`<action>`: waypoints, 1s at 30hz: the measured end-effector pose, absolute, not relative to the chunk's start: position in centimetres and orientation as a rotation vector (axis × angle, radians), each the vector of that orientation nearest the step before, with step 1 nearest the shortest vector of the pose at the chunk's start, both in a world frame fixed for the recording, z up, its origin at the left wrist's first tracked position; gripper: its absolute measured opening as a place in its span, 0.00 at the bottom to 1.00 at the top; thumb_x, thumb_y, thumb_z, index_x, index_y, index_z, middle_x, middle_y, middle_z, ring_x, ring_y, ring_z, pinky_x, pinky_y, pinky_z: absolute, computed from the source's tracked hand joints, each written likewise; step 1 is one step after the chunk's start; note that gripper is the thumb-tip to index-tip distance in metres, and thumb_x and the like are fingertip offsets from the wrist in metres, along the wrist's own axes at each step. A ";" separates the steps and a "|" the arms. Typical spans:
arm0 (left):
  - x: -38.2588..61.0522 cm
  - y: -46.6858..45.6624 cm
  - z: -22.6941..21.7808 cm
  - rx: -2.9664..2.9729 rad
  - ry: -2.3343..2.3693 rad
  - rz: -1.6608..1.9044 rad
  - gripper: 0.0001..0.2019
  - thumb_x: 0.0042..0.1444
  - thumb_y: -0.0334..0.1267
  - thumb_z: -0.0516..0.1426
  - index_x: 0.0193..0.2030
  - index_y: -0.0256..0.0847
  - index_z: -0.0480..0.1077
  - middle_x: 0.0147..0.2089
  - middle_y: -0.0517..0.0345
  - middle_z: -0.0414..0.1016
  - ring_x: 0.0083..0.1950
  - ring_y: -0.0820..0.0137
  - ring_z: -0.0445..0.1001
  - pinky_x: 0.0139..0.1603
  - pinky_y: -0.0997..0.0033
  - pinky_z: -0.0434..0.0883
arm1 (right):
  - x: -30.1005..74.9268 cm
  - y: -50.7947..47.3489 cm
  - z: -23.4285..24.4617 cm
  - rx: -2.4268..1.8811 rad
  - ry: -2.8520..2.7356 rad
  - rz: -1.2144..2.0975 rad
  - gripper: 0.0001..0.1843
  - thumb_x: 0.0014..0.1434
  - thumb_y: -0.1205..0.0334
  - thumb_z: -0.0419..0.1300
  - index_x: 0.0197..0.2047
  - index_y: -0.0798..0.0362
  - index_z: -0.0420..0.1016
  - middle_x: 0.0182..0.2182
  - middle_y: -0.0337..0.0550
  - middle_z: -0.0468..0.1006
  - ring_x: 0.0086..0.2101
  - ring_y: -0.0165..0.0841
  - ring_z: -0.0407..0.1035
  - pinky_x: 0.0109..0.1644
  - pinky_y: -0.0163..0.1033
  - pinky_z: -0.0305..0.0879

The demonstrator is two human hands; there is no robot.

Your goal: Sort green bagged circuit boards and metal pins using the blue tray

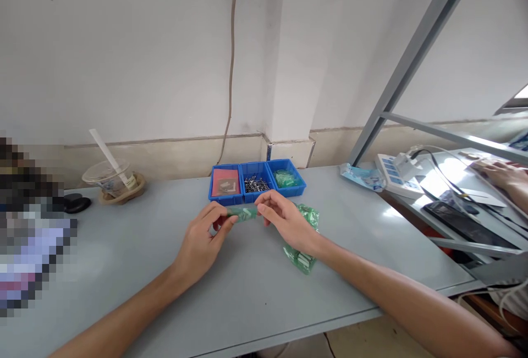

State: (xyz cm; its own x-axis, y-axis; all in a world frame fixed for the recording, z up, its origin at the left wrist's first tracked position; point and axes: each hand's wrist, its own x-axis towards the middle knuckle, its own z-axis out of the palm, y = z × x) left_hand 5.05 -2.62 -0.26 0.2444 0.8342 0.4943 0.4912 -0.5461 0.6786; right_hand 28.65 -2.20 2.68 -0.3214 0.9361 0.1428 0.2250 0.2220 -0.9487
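A small green plastic bag point(243, 214) with pale pieces inside is stretched between my two hands, just in front of the blue bins. My left hand point(206, 231) pinches its left end between thumb and fingers. At the right end, my right hand point(282, 216) closes its thumb and fingertips on the bag's edge. Partly beneath my right wrist lies a pile of green bags point(304, 256) with white pieces in them. The left blue bin point(225, 200) holds a reddish packet, the middle bin point(256, 167) many metal screws, the right bin point(300, 188) green bags.
A clear cup point(105, 174) with a white straw stands at the back left, near a black round object point(77, 204). Right of the bins are a blue packet point(363, 176), a power strip point(396, 176) and a metal frame post point(412, 64). Another person's hand point(501, 174) is far right.
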 end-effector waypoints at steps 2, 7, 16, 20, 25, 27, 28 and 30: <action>5.2 -2.5 -0.4 2.077 1.286 1.185 0.15 0.72 0.47 0.55 0.34 0.42 0.68 0.34 0.60 0.67 0.33 0.70 0.63 0.33 0.71 0.64 | 28.7 -2.1 2.7 -1.080 -1.757 1.076 0.10 0.73 0.50 0.55 0.46 0.46 0.70 0.36 0.37 0.71 0.36 0.33 0.67 0.42 0.39 0.65; 5.2 -2.2 -0.9 2.063 1.289 1.100 0.18 0.71 0.49 0.54 0.32 0.42 0.65 0.31 0.61 0.63 0.32 0.70 0.62 0.31 0.71 0.61 | 28.6 -2.4 2.3 -1.055 -1.908 0.943 0.07 0.70 0.54 0.59 0.42 0.47 0.66 0.38 0.38 0.73 0.39 0.34 0.67 0.40 0.39 0.62; 5.3 -2.8 -0.6 2.078 1.252 1.071 0.17 0.72 0.49 0.54 0.33 0.42 0.67 0.33 0.60 0.66 0.34 0.70 0.64 0.31 0.72 0.63 | 28.6 -2.5 2.3 -1.041 -1.945 0.824 0.06 0.73 0.62 0.52 0.41 0.47 0.67 0.37 0.38 0.72 0.36 0.34 0.65 0.38 0.39 0.59; 5.4 -2.9 -0.6 2.073 1.220 1.104 0.13 0.71 0.48 0.56 0.41 0.44 0.75 0.50 0.53 0.74 0.39 0.68 0.69 0.28 0.72 0.65 | 29.0 -2.1 2.0 -1.020 -2.026 0.712 0.09 0.71 0.68 0.51 0.45 0.46 0.71 0.39 0.40 0.75 0.39 0.36 0.67 0.41 0.40 0.61; 5.4 -2.8 -0.3 2.053 1.137 1.238 0.11 0.69 0.46 0.58 0.42 0.46 0.80 0.65 0.53 0.71 0.50 0.63 0.75 0.31 0.71 0.72 | 29.5 -1.9 1.6 -0.992 -2.118 0.607 0.14 0.65 0.74 0.54 0.48 0.45 0.71 0.43 0.41 0.75 0.43 0.38 0.66 0.47 0.43 0.64; 5.4 -2.8 -0.1 2.023 1.147 1.235 0.11 0.69 0.47 0.59 0.42 0.47 0.81 0.68 0.54 0.70 0.54 0.60 0.75 0.24 0.73 0.69 | 29.5 -1.9 1.7 -0.999 -2.131 0.615 0.14 0.65 0.73 0.57 0.48 0.45 0.71 0.43 0.41 0.75 0.44 0.38 0.66 0.48 0.44 0.65; 5.3 -2.8 -0.1 2.016 1.162 1.228 0.11 0.68 0.47 0.59 0.43 0.48 0.82 0.68 0.55 0.71 0.57 0.58 0.74 0.22 0.74 0.67 | 29.5 -1.9 1.7 -0.999 -2.135 0.624 0.13 0.65 0.72 0.57 0.48 0.45 0.71 0.43 0.41 0.75 0.44 0.38 0.66 0.48 0.44 0.65; 5.2 -2.7 -0.2 2.028 1.184 1.219 0.11 0.68 0.48 0.60 0.44 0.51 0.83 0.67 0.58 0.74 0.61 0.57 0.73 0.25 0.72 0.72 | 29.5 -1.9 1.9 -0.986 -2.146 0.644 0.11 0.66 0.71 0.59 0.47 0.45 0.71 0.44 0.41 0.73 0.44 0.37 0.67 0.49 0.43 0.66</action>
State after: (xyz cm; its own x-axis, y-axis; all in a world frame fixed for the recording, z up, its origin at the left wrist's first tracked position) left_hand 5.23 -2.69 -0.15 0.2247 0.8636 0.4513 0.4253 -0.5036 0.7520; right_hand 29.49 -1.87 1.89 -0.4822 0.7926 0.3731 0.4565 0.5908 -0.6652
